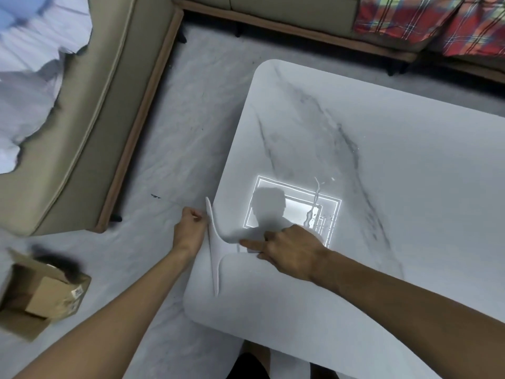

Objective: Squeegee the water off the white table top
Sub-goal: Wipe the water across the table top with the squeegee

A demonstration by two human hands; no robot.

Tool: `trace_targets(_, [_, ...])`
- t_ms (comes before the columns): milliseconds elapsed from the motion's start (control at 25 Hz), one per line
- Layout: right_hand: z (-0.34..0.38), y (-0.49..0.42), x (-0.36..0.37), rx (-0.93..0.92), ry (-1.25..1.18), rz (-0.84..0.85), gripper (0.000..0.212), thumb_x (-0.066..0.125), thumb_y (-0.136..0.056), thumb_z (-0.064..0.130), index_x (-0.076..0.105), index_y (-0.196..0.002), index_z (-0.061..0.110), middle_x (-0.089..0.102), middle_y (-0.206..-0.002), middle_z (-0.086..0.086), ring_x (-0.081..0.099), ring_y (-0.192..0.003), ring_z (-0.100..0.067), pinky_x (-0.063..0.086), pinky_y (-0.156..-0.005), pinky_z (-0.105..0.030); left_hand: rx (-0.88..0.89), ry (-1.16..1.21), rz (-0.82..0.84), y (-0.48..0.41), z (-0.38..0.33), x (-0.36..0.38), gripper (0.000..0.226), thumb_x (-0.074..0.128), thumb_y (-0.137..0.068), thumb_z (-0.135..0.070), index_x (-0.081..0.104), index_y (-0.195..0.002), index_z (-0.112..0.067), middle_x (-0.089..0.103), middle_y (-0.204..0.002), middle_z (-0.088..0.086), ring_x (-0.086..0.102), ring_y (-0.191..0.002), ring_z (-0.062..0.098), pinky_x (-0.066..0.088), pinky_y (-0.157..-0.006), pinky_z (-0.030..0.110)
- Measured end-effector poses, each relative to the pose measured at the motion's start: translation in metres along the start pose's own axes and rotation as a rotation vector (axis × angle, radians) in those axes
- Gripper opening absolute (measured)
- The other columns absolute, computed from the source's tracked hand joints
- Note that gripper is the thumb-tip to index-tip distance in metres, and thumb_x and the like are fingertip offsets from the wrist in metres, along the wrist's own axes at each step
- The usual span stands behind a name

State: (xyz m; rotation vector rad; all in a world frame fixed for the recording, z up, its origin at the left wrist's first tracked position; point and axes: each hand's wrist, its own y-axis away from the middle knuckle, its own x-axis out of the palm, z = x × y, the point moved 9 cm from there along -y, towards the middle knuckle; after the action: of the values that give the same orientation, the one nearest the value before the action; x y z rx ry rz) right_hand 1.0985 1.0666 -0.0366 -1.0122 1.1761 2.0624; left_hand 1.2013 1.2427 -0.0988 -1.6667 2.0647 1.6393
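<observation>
The white marbled table top (382, 165) fills the right half of the view. A thin streak of water (314, 212) and small drops lie in the bright reflection of a ceiling light near the table's left side. A white T-shaped squeegee (217, 243) rests with its long blade along the table's left edge. My right hand (292, 250) is closed around its handle, index finger stretched along it toward the blade. My left hand (191, 229) hangs just off the table's edge, fingers curled against the far part of the blade.
A beige sofa (90, 110) stands to the left across a strip of pale marbled floor (169, 149). Another sofa with a red plaid cloth (426, 20) runs along the back. An open cardboard box (41, 294) sits on the floor at the lower left.
</observation>
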Motion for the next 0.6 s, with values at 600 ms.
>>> trace_targets(600, [-0.060, 0.137, 0.005, 0.247, -0.108, -0.068, 0.050, 0.033, -0.099, 0.048, 0.016, -0.145, 0.054, 0.063, -0.086, 0.007, 0.064, -0.063, -0.023, 0.047, -0.056, -0.031, -0.001, 0.005, -0.020, 0.028, 0.033, -0.001, 0.020, 0.053, -0.094, -0.029, 0.046, -0.100, -0.011, 0.059, -0.097, 0.006, 0.054, -0.080, 0.023, 0.038, -0.063, 0.029])
